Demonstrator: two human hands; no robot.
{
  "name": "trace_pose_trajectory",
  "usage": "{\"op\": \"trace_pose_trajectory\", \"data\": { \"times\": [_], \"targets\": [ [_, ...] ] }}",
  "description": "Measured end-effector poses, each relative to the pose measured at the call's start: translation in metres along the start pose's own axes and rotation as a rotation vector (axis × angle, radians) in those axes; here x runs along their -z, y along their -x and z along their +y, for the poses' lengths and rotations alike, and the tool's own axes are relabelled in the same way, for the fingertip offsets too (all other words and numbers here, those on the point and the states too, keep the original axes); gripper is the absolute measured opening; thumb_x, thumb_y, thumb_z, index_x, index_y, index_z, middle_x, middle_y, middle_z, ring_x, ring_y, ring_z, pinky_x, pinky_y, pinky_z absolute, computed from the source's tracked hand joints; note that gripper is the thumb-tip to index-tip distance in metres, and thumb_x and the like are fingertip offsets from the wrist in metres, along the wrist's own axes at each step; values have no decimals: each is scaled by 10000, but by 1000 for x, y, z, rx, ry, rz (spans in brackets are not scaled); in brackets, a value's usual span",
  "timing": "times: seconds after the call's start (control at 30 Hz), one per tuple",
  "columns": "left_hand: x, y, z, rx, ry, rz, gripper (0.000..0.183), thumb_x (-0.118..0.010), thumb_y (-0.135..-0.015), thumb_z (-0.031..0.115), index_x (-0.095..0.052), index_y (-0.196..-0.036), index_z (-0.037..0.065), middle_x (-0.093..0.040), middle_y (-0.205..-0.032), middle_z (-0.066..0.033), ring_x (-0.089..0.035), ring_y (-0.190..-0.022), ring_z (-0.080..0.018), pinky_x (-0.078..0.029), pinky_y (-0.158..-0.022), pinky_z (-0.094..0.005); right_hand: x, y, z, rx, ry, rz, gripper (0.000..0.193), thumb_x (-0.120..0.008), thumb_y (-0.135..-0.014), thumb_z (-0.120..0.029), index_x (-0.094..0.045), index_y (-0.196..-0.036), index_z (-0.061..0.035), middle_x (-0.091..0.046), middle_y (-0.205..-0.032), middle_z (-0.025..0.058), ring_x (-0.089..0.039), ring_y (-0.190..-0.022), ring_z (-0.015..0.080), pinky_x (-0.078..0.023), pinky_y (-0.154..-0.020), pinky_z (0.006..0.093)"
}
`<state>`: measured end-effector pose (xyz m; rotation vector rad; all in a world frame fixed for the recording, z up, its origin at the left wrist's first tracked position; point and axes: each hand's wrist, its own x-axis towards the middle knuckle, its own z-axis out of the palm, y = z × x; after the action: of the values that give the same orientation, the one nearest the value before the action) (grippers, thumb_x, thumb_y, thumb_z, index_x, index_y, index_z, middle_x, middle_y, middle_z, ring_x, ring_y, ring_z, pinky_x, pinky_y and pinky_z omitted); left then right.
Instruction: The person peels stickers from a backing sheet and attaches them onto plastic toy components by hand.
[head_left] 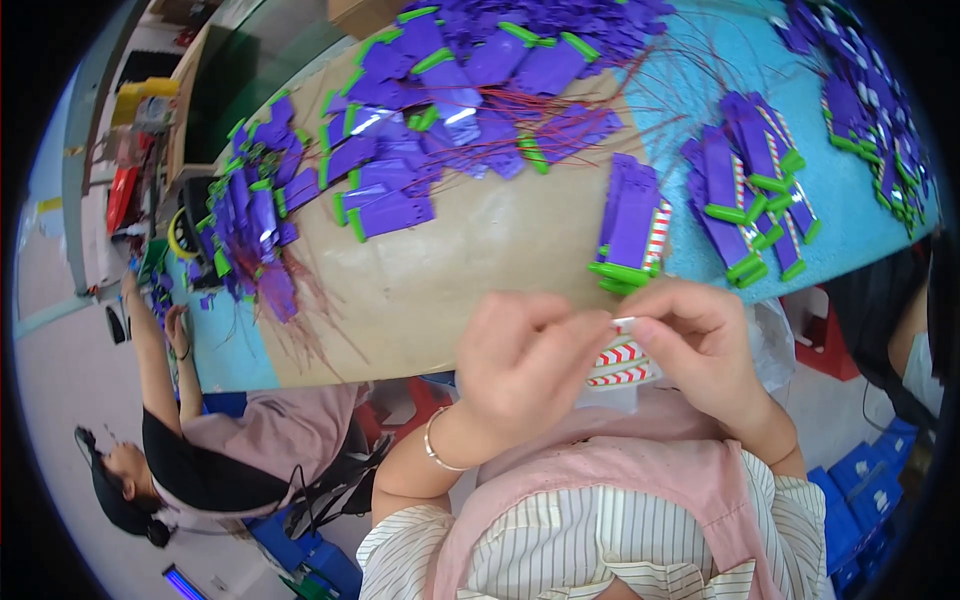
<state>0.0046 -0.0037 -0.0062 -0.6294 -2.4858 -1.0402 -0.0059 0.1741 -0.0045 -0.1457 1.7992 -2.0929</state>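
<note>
- our right hand [718,350] pinches a white strip [624,325]
- our left hand [520,360] meets it, fingers bunched; we cannot tell their grip
- striped stickers [622,366] show just below
- purple pieces [629,212] lie ahead on our counter [430,275]

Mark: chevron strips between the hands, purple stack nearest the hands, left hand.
Chevron strips [620,377], head view, lower strip's face.
Purple stack [629,212], head view, top piece's face.
Left hand [522,360], head view, back of hand.
</note>
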Motion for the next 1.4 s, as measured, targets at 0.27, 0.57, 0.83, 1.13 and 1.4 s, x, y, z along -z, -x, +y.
{"op": "trace_pose_trajectory", "data": {
  "times": [0.27,0.57,0.83,1.13,1.4],
  "targets": [
    [37,10,-27,-179,-280,15,370,-640,-649,11,-613,-1018,16,-572,-799,-54,-529,-667,-195,-425,-571,-297,-2,-2,3,-126,-155,-6,107,-441,-806,49,-536,-852,31,-597,-817,73,-580,-754,109,-464,-664,227],
    [55,15,-107,308,-481,-29,531,-619,-724,-2,-419,-1216,-6,-520,-940,-165,-514,-837,-316,-422,-753,-391,0,-2,-6,-291,-223,-108,138,-450,-856,-73,-537,-911,20,-472,-586,-12,-416,-495,41,-299,-454,183],
    [9,22,1,433,557,-5,386,-628,-756,16,-511,-1124,24,-529,-819,-60,-516,-700,-137,-427,-616,-243,-14,1,1,-235,-202,-82,247,-503,-893,-138,-532,-1095,0,-550,-722,8,-504,-644,63,-393,-572,182],
    [7,8,-2,949,1219,10,126,-536,-870,112,-468,-946,39,-532,-792,-2,-472,-660,-53,-379,-571,-188,-8,7,-3,-329,-297,-9,209,-488,-907,-178,-573,-898,12,-598,-717,44,-543,-552,79,-421,-499,193],
    [4,14,12,752,1145,-31,137,-546,-861,43,-457,-961,15,-569,-877,-36,-509,-745,-35,-427,-651,-181,-7,7,-6,-362,-287,-24,189,-496,-902,-160,-572,-893,13,-598,-717,37,-535,-551,62,-410,-481,181]
  ]
}}
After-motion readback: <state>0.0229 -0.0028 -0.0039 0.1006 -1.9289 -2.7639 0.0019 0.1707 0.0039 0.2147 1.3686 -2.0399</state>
